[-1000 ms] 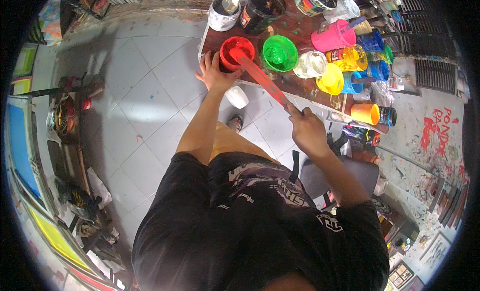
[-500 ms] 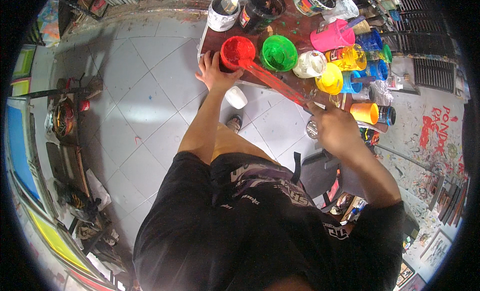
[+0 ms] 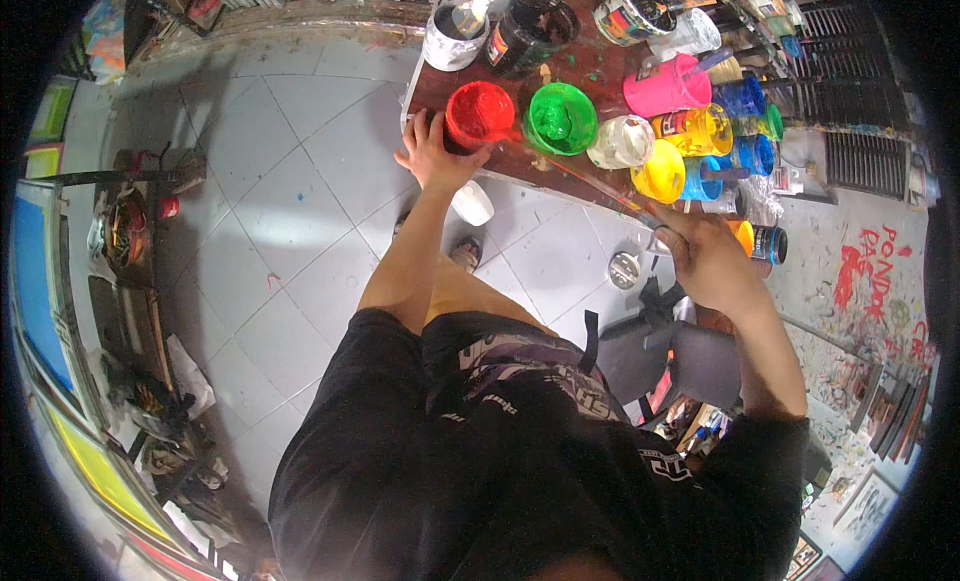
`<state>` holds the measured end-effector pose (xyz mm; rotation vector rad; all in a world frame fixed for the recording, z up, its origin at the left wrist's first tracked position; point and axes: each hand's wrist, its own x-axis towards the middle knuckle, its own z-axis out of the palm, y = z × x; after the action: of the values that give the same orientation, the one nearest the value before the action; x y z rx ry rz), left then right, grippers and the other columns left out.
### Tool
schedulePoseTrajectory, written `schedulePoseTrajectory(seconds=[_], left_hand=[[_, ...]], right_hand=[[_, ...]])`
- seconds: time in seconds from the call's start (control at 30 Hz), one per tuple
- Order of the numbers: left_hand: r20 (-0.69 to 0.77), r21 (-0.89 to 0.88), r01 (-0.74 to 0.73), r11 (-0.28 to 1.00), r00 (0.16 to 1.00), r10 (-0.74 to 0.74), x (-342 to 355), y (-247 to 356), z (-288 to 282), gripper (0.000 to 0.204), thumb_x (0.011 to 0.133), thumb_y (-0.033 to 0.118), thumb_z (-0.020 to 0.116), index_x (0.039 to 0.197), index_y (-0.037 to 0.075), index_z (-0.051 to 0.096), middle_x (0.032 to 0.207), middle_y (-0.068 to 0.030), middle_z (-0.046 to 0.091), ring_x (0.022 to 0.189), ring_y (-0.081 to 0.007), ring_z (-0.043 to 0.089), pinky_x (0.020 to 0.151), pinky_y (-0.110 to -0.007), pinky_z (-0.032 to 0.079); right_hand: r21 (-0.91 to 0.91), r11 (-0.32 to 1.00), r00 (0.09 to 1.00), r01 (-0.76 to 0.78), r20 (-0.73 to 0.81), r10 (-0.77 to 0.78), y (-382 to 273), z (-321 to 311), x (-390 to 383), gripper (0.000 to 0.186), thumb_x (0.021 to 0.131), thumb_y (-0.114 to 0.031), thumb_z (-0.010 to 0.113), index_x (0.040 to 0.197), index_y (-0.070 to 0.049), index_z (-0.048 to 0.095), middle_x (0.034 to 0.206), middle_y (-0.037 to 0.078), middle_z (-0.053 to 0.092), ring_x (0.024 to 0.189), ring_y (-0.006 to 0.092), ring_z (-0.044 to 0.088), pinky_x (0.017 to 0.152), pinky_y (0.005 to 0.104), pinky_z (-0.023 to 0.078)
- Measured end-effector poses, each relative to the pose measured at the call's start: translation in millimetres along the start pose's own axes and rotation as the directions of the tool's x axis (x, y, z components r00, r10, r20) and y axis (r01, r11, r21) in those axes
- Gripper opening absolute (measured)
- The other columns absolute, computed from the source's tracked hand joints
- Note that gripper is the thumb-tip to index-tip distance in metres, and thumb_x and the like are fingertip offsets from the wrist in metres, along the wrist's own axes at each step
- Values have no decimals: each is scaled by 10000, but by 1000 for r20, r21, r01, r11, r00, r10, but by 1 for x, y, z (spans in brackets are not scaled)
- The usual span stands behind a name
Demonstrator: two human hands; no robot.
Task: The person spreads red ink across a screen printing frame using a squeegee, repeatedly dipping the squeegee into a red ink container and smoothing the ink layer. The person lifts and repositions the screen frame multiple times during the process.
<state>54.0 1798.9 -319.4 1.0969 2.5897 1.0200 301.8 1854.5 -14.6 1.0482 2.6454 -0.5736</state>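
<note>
My left hand is wrapped around the side of a red paint container at the table's front left edge. My right hand, far to the right, grips a long red-smeared stick, which slants up leftward to the red container's right side; it is faint and blurred. A green paint container stands beside the red one. Farther right are a white tub, yellow and pink containers, with several blue and orange ones partly behind the stick and hand.
The dark wooden table also bears black and white buckets. A white container is below its edge, near my feet. A dark chair is at my right; screen frames and a cluttered rack line the left.
My right hand has moved right, drawing the stick away from inside the red container toward its rim and beyond. My left hand and the red container have shifted only slightly.
</note>
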Motion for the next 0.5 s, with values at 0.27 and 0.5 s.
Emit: schedulePoseTrajectory(seconds=[0.27, 0.5], left_hand=[[33, 50, 46, 998, 998, -48, -1, 6, -8, 897, 438, 533, 793, 1222, 206, 506, 1356, -48, 372, 1287, -258, 270, 951, -593, 215], [-18, 56, -2, 998, 1000, 3, -2, 1, -2, 885, 440, 532, 796, 1212, 208, 509, 1347, -42, 379, 1281, -270, 287, 951, -587, 226]], right_hand=[[603, 737, 949, -307, 247, 193, 53, 69, 17, 306, 951, -203, 438, 1175, -30, 552, 698, 50, 577, 657, 149, 553, 681, 313, 470], [890, 298, 939, -345, 327, 108, 68, 159, 34, 281, 972, -276, 382, 1012, -48, 542, 631, 38, 545, 450, 103, 466, 409, 247, 387]])
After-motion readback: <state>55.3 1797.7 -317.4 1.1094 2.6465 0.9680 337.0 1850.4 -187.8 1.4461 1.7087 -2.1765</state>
